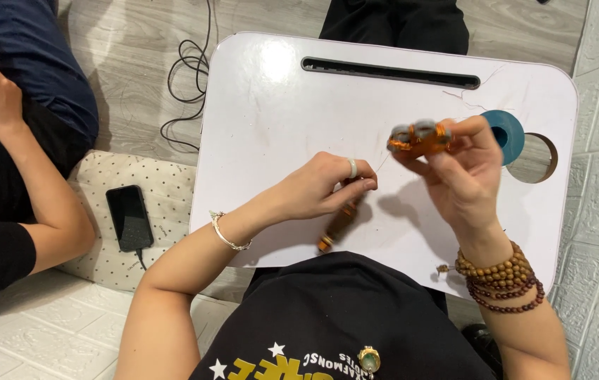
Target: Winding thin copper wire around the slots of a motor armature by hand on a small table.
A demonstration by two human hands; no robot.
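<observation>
Beads point(419, 138) pinched in right hand point(463, 179) — fingertip grip.

A short string of chunky orange beads point(419, 138) with grey-looking tops is lifted above the white surface point(278, 105), pinched at the fingertips. A thin thread point(382, 163) runs down from it. A dark brown, orange-tipped stick point(338, 224), possibly a tool, slants below.
</observation>
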